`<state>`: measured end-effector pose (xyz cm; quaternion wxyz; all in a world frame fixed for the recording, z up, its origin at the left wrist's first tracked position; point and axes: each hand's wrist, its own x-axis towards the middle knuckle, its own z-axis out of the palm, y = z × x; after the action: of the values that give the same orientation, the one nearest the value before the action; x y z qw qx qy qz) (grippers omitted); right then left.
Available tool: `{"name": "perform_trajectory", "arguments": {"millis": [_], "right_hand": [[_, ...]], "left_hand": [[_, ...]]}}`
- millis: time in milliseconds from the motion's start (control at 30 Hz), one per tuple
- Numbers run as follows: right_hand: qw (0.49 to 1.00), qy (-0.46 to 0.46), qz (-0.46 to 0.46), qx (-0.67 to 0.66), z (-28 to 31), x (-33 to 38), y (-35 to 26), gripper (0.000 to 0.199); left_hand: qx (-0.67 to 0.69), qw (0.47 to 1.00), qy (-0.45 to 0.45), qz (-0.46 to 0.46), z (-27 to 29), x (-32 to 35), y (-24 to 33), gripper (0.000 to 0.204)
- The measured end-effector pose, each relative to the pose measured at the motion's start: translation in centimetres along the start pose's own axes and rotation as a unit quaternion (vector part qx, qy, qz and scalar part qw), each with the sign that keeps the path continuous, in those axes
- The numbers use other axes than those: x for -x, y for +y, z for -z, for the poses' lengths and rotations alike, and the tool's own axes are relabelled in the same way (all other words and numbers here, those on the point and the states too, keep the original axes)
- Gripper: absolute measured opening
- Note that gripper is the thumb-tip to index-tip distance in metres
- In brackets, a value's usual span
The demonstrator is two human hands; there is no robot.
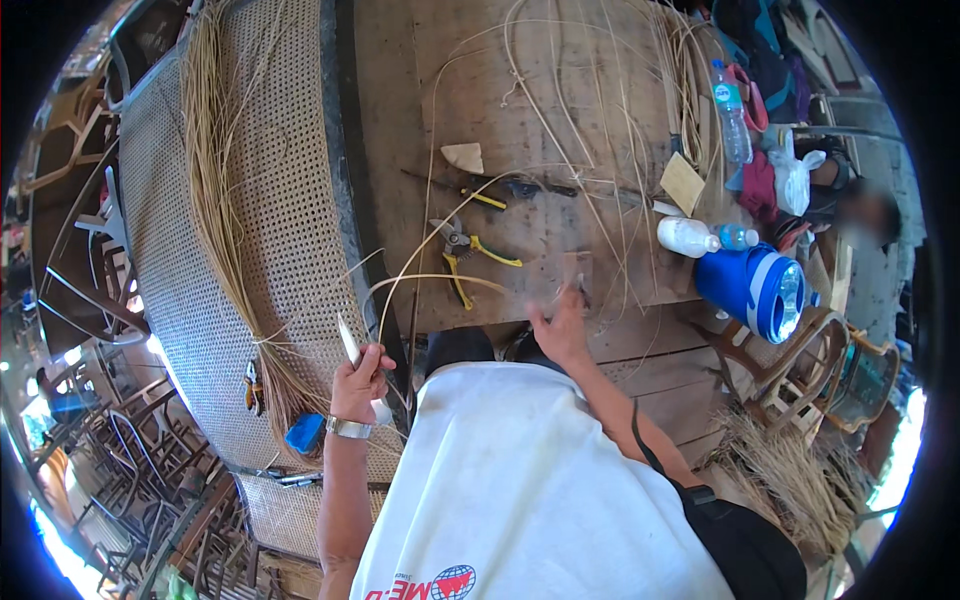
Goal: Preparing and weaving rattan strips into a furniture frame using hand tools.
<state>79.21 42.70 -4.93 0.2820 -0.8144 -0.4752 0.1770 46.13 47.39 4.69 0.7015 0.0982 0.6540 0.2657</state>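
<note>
Both hands are up over the wooden table (pixel 620 340). Left hand (pixel 360 385) is closed tight around a small knife (pixel 350 342), blade pointing up. Right hand (pixel 560 325) is blurry, so I cannot tell how open it is. Yellow-handled cutters (pixel 465 255) lie just past both hands. A woven cane panel (pixel 270 200) sits beside the left hand.

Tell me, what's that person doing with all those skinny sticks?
A person is working with thin cane strips at a wooden table. The left hand grips a small knife, blade pointing up. The right hand reaches out to the strips on the table's edge. Yellow-handled pliers lie on the table, untouched. A woven cane panel with a bundle of cane on it sits to the left.
</note>
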Motion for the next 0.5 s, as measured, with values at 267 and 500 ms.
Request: {"name": "perform_trajectory", "arguments": {"millis": [267, 500], "right_hand": [[0.949, -0.202, 0.219, 0.100, -4.3, -1.8, -5.7, 0.086], [0.917, -0.223, 0.161, 0.288, -10.5, -5.8, -9.8, 0.091]], "left_hand": [[0.072, 0.995, -0.064, -0.012, -1.9, 2.6, 2.8, 0.017], [-0.151, 0.980, 0.052, -0.119, -2.7, 2.2, 1.2, 0.021]]}}
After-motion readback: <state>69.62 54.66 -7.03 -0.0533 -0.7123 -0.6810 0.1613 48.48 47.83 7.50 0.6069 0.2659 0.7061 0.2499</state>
